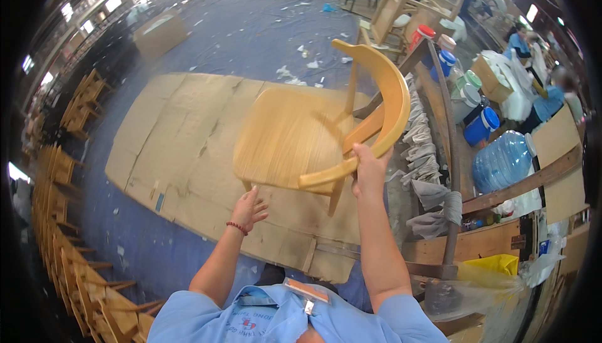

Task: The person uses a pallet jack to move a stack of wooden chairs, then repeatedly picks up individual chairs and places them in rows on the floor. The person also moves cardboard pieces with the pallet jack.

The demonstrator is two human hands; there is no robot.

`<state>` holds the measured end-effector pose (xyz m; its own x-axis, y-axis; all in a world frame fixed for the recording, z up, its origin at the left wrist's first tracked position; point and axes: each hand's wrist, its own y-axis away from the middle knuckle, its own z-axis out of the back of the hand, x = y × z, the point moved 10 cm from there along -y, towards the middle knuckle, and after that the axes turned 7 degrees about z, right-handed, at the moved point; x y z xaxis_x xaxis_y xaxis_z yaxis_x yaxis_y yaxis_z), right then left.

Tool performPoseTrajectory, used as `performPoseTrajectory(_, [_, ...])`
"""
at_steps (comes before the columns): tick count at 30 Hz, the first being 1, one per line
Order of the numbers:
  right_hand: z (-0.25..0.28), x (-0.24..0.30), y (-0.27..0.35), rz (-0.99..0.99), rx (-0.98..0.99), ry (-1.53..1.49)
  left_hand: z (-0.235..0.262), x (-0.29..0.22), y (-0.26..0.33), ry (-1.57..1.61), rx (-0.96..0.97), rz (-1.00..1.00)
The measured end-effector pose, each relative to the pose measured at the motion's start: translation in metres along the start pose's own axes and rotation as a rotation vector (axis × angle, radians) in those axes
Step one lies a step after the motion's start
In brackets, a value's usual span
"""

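A light wooden chair (293, 135) with a broad flat seat and a curved backrest stands over a large cardboard sheet (169, 133). Its backrest points to the right. My right hand (371, 166) is closed around the curved arm rail near its near end. Just below the seat's near left corner is my left hand (249, 209), fingers spread, a red bead bracelet on the wrist. Nothing is in that hand; whether its fingertips touch the chair I cannot tell.
Rows of wooden chair frames (63, 217) line the left side. At the right stand a metal rack (448, 155) hung with grey cloths, a large clear blue water bottle (501, 161) and a blue-lidded bucket (481, 125). Two people work at the far right. A cardboard box (160, 34) sits at the back left.
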<state>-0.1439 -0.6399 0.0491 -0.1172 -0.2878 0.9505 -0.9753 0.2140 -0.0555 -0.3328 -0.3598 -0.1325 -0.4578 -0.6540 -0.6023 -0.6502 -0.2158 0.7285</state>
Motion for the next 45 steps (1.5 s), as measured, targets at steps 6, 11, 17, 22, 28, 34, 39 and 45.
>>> performPoseTrajectory(6, [-0.019, -0.004, -0.011, -0.124, 0.053, -0.077, 0.030, 0.002, -0.143, 0.230, -0.094, 0.079])
performPoseTrajectory(11, [-0.010, -0.011, -0.090, -0.121, 0.040, -0.053, -0.043, -0.002, -0.195, 0.307, -0.119, 0.048])
performPoseTrajectory(17, [-0.040, -0.040, -0.200, -0.150, 0.109, -0.012, -0.111, -0.074, -0.268, 0.384, 0.108, 0.049])
performPoseTrajectory(22, [-0.038, -0.047, -0.244, -0.182, 0.103, 0.057, -0.137, -0.101, -0.283, 0.388, 0.021, 0.084])
performPoseTrajectory(28, [-0.043, -0.053, -0.227, -0.169, 0.115, -0.036, -0.121, -0.090, -0.293, 0.393, 0.047, 0.049])
performPoseTrajectory(34, [-0.062, -0.043, -0.222, -0.041, 0.185, -0.071, -0.103, -0.093, -0.306, 0.402, 0.102, -0.019])
performPoseTrajectory(39, [-0.073, -0.037, -0.232, -0.024, 0.264, 0.023, -0.101, -0.107, -0.308, 0.348, 0.094, -0.106])
performPoseTrajectory(45, [-0.064, -0.041, -0.225, 0.006, 0.247, 0.134, -0.064, -0.052, -0.285, 0.057, -0.091, 0.020])
